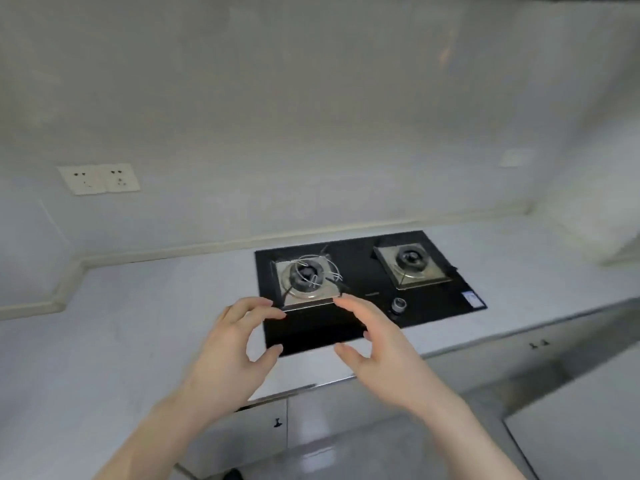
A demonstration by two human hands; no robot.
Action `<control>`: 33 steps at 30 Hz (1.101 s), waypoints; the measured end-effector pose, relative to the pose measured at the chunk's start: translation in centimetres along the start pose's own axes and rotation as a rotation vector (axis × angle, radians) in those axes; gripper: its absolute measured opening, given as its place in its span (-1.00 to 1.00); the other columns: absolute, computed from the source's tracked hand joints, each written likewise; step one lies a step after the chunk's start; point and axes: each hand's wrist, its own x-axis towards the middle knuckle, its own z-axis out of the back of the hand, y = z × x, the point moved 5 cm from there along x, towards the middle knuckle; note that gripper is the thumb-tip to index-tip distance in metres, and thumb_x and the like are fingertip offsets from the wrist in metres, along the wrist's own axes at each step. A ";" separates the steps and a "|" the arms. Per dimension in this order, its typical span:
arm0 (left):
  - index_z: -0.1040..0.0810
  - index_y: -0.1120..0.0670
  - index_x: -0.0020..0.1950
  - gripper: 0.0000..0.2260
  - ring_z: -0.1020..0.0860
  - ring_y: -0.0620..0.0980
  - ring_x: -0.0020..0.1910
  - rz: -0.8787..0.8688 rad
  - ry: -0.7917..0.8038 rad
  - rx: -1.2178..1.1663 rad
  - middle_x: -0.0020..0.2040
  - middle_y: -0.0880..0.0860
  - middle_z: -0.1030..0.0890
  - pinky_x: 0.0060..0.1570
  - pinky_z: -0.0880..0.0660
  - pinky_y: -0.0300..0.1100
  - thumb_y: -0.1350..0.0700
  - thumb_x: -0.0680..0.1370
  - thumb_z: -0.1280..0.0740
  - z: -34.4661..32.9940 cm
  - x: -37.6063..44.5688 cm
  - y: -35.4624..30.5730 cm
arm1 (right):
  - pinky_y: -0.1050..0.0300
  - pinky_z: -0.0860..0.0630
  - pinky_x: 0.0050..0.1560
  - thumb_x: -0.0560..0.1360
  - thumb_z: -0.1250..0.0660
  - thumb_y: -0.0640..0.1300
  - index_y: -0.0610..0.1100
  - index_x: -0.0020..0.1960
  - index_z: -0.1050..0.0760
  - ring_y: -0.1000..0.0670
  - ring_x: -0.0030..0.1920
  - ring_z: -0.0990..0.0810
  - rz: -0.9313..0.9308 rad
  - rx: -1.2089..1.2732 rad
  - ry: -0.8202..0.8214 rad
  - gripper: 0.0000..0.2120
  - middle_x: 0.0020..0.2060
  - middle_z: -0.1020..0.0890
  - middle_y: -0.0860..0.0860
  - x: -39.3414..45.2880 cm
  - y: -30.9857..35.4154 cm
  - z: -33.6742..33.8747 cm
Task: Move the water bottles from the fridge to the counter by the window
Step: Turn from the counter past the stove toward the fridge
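Asker: Hands first, please. Going left to right, what are they doing?

Describer: Just left of the frame's centre is the left hand [230, 344], fingers loosely curved, thumb apart from them, holding nothing. Just right of centre is the right hand [375, 344], the same: fingers spread, palm turned inward, empty. They face each other with a gap between, raised over the near edge of a black gas hob [426, 306] set in a pale counter [138, 323].

Asker: Where are the water bottles?

Describer: Nowhere in view. No fridge and no window show either. At the left, a double wall socket [98, 179]; at the right, the hob's two burners and a knob [398, 304]; below, white cabinet doors [256, 431].

Asker: So which hand is nearer the bottles?

Describer: I cannot tell. With no bottle showing, its direction and long axis are unknown. I judge the person must turn to find the fridge.
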 end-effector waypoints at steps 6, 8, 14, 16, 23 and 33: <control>-0.48 -0.32 0.29 -0.62 -0.25 -0.38 0.39 -0.318 0.162 -0.024 0.36 -0.43 -0.32 0.30 -0.22 -0.40 -0.04 0.54 -0.46 -7.5 2.2 -14.1 | 0.36 -0.42 0.35 0.60 -0.42 -0.07 0.31 0.51 -0.30 0.38 0.33 -0.43 -0.172 -0.021 -0.295 -0.41 0.53 -0.28 0.38 -11.8 -5.1 11.6; -0.47 -0.32 0.31 -0.62 -0.25 -0.40 0.37 -0.401 0.206 -0.029 0.36 -0.43 -0.30 0.24 -0.21 -0.47 -0.05 0.54 -0.45 -9.2 2.8 -17.9 | 0.17 -0.36 0.50 0.60 -0.42 -0.04 0.31 0.51 -0.30 0.36 0.43 -0.34 -0.206 -0.057 -0.379 -0.42 0.51 -0.30 0.38 -14.7 -6.0 14.2; -0.45 -0.31 0.34 -0.59 -0.22 -0.39 0.42 -0.618 0.337 -0.081 0.41 -0.43 -0.28 0.27 -0.25 -0.38 -0.07 0.53 -0.44 -14.7 4.6 -28.1 | 0.00 -0.33 0.55 0.59 -0.42 -0.01 0.34 0.51 -0.28 0.34 0.52 -0.25 -0.332 -0.103 -0.601 -0.41 0.51 -0.28 0.41 -22.8 -9.2 20.6; -0.43 -0.31 0.36 -0.58 -0.18 -0.42 0.44 -0.691 0.373 -0.089 0.44 -0.44 -0.25 0.29 -0.25 -0.34 -0.08 0.54 -0.43 -16.6 5.5 -30.7 | -0.03 -0.33 0.54 0.59 -0.42 0.01 0.33 0.51 -0.28 0.32 0.53 -0.25 -0.368 -0.116 -0.669 -0.41 0.52 -0.28 0.40 -24.7 -10.1 22.4; -0.40 -0.35 0.36 -0.55 -0.20 -0.34 0.48 -0.846 0.505 -0.162 0.48 -0.43 -0.23 0.39 -0.20 -0.28 -0.06 0.54 -0.44 -23.0 9.2 -38.9 | 0.04 -0.33 0.55 0.60 -0.42 -0.01 0.26 0.53 -0.31 0.34 0.49 -0.26 -0.498 -0.169 -0.840 -0.43 0.52 -0.29 0.37 -28.5 -13.0 28.4; -0.40 -0.34 0.37 -0.56 -0.17 -0.39 0.47 -1.026 0.598 -0.226 0.49 -0.43 -0.22 0.35 -0.15 -0.36 -0.05 0.56 -0.43 -29.7 16.8 -47.4 | 0.00 -0.32 0.56 0.60 -0.41 0.04 0.31 0.53 -0.27 0.30 0.53 -0.24 -0.643 -0.260 -0.996 -0.42 0.53 -0.26 0.39 -28.7 -16.5 36.0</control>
